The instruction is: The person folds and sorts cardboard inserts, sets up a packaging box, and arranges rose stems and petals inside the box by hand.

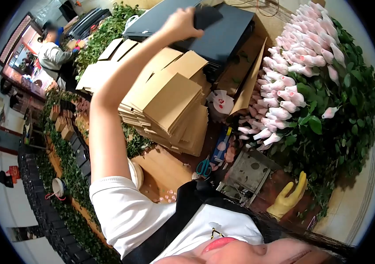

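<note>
From here I see one bare hand (181,24) with its grip closed on a dark-grey, block-shaped object (208,17), over a broad, flat, blackish stack (235,27). The yellow-gloved hand (289,196), fingers spread, seems holding nothing, near leafy roses in pale-pink net sleeves (310,48), which probably protect blooms.

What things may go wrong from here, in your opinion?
The blurred dark piece at the left hand might slip if loosely gripped. The cardboard stack is uneven, so upper pieces might slide if bumped. The wrapped flowers are crowded together, so pulling one out could damage its neighbours.
</note>
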### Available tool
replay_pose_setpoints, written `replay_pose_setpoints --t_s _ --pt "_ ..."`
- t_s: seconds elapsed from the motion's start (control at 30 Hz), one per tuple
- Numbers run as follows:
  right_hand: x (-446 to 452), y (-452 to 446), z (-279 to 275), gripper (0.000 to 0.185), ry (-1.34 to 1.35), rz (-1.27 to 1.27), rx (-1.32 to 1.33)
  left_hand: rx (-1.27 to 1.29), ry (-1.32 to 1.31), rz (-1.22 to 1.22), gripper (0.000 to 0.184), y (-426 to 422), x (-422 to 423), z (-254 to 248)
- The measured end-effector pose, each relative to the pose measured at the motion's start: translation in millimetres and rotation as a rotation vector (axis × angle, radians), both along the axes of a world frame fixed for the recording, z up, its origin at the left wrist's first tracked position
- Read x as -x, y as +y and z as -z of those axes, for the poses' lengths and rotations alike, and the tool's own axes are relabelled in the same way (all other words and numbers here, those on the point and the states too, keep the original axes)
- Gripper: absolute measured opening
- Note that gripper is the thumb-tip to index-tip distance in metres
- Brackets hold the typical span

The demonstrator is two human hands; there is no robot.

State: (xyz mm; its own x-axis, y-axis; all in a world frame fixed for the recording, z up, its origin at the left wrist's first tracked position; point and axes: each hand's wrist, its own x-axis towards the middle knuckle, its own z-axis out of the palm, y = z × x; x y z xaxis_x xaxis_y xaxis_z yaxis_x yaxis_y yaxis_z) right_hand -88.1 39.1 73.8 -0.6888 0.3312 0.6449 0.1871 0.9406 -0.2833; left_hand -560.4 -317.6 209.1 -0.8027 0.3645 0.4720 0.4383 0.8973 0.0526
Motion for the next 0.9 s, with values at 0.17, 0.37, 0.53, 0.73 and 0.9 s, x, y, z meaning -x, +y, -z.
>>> replay_pose_setpoints --t_s 0.17,0.37,0.53,0.73,0.9 --pt "2.9 21.1 -3.1 0.041 0.001 -0.069 -0.100 -0.201 -0.349 -0.125 0.085 -143.0 -60.8 -32.9" --pt "28.3 9.8 -6.4 0.039 0.219 -0.068 0.226 0.064 -0.458 -0.594 0.083 -236.0 -104.5 42.4" --pt "41.9 3.8 -6.9 0.040 0.043 -0.152 -0.026 0.328 -0.512 -0.582 0.092 -227.3 -82.7 14.6" --pt "43.4 -24.2 -13.4 0.042 0.064 -0.101 -0.011 0.270 -0.086 0.056 0.068 -171.4 34.3 21.9" --pt "13.0 -21.9 -1.8 0.041 0.018 0.010 0.071 0.455 -0.213 0.049 0.070 -160.7 68.3 42.6"
